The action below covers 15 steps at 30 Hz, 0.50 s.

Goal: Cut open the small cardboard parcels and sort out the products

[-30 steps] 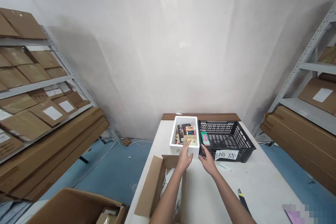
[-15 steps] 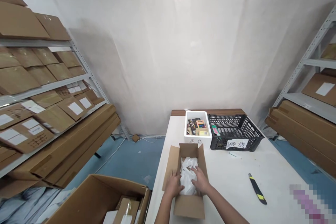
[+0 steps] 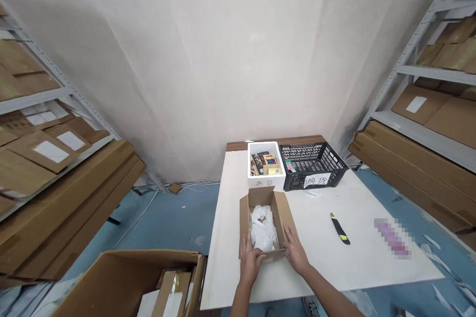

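Observation:
An open cardboard box [image 3: 284,210] stands on the white table, its side flaps spread outward. Inside it lies a crumpled white plastic bag [image 3: 263,228]. My left hand [image 3: 250,261] grips the box's near left corner, fingers along the left flap and thumb across the near edge. At the near right corner, my right hand [image 3: 296,253] holds the box with its fingers on the right flap. Neither hand is on the bag. The undersides of both hands are hidden.
Behind the box stand a white foam box [image 3: 265,183] with several small packages and a black plastic crate [image 3: 334,176]. A utility knife [image 3: 339,229] lies to the right. A large carton [image 3: 122,277] holds parcels at lower left. Loaded shelves [image 3: 427,67] flank the table [image 3: 316,277].
Both hands have left the white bag and moved to the box's near corners. The near flap no longer lies out toward me. The camera view has shifted.

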### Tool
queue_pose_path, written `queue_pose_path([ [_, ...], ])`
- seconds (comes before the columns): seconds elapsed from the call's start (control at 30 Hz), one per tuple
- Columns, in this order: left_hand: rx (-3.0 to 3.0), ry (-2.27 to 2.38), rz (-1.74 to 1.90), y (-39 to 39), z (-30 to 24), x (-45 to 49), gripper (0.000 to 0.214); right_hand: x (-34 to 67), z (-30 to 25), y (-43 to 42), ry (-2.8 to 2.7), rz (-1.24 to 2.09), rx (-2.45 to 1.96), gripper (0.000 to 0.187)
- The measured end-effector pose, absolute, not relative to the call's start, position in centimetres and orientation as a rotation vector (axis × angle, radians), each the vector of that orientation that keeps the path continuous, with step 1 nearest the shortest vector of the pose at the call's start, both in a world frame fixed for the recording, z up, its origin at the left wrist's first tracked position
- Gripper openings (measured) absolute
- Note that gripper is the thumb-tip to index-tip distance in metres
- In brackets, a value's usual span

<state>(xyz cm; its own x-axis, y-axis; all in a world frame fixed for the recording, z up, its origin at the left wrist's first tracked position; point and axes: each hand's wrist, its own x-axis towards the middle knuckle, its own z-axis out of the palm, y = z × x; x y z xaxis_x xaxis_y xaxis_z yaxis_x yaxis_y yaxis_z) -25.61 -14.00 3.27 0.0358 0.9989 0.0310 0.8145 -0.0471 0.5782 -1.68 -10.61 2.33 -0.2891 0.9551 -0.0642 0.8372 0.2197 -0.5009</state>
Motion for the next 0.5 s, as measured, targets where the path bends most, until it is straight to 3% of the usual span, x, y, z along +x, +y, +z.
queue_pose_path([
  [0.3, 2.389, 1.723, 0.968, -11.4, 14.3, -17.2, 0.01, 8.1, 10.2, -10.4, -1.984, 0.126, -1.415, 0.015],
  [0.5, 2.666, 1.362, 0.97, -8.3, 20.2, -5.3, 0.01, 20.7, 16.4, -14.4, -1.734, -0.115, -1.604, 0.011],
])
